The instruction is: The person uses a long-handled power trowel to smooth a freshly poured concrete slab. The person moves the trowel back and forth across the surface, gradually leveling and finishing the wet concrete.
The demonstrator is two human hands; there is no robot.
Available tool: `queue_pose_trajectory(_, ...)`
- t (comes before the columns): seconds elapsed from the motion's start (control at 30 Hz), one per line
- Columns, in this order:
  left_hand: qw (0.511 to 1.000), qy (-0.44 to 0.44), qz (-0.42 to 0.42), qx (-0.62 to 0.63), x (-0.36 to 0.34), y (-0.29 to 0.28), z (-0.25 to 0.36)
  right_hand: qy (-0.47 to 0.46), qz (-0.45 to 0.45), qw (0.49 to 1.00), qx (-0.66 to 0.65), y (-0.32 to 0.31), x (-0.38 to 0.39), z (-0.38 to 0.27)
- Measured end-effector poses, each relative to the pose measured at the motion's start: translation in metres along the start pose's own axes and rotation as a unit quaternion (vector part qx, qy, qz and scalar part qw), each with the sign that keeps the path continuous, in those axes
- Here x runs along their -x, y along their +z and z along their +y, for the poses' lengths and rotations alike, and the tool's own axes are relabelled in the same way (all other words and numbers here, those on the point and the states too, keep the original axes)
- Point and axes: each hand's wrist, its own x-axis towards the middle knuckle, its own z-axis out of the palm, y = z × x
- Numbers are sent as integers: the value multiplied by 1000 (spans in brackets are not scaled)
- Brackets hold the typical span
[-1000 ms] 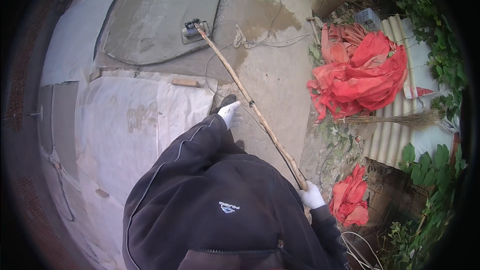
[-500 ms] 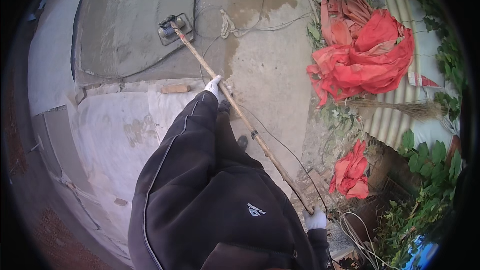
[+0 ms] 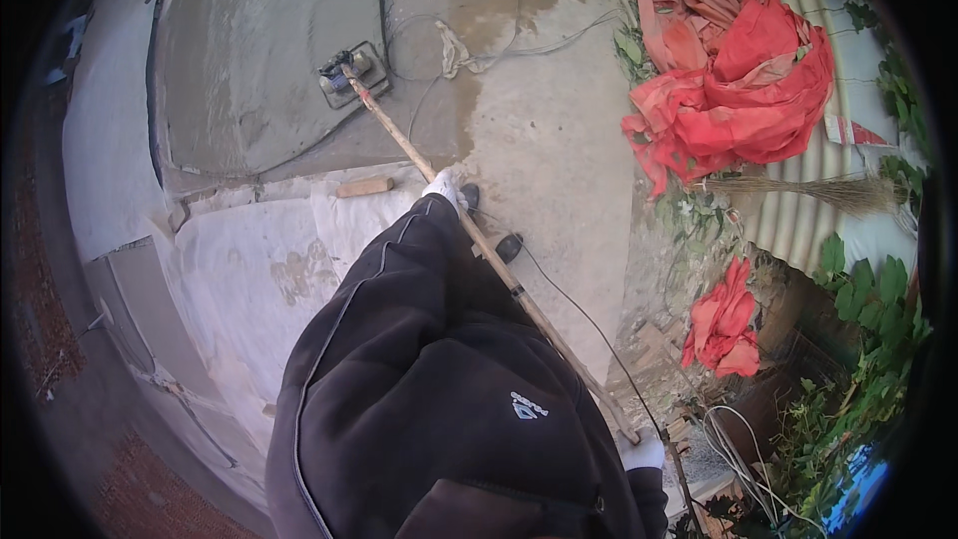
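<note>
A long wooden pole (image 3: 536, 312) runs slantwise past my body. At its far end is a flat metal plate float (image 3: 356, 77) with a small motor-like block on it, lying on wet grey concrete (image 3: 269, 50) near the slab's front right corner. My left hand (image 3: 445, 186), in a white glove, is closed round the pole's middle stretch. Down at the near end, my right hand (image 3: 644, 450), also white-gloved, is closed at the pole's butt, its fingers partly hidden. A black cable (image 3: 589, 324) runs beside the pole and passes by my right hand.
A brick (image 3: 365, 187) lies on pale sheeting (image 3: 249, 240) by the slab edge. Loose cords and a pale rag (image 3: 452, 50) lie right of the float. Farther right are crumpled red cloth (image 3: 738, 90), a straw broom (image 3: 808, 192), corrugated sheets (image 3: 788, 225) and leafy plants (image 3: 868, 309).
My view has shifted a little, and both hands appear farther right and lower with the pole. The float sits slightly nearer me in the picture. One foot shows farther forward.
</note>
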Motion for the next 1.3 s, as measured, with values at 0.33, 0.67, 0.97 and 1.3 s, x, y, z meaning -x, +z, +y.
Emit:
queue_pose_trajectory(0.33, 999, -26, 23, -35, -12, -28, -42, 4, -49, 997, -59, 54, 19, 47)
queue_pose_trajectory(0.67, 962, -11, 55, -267, -104, -52, -34, 45, -120, 986, -103, 52, 28, 10)
queue_pose_trajectory(0.97, 992, -23, 31, -123, -30, -28, -21, 17, -81, 993, -87, 58, 17, 26)
queue_pose_trajectory(1.3, 993, -54, -55, 87, 26, -50, -17, -18, 107, 992, 65, 57, -30, 81)
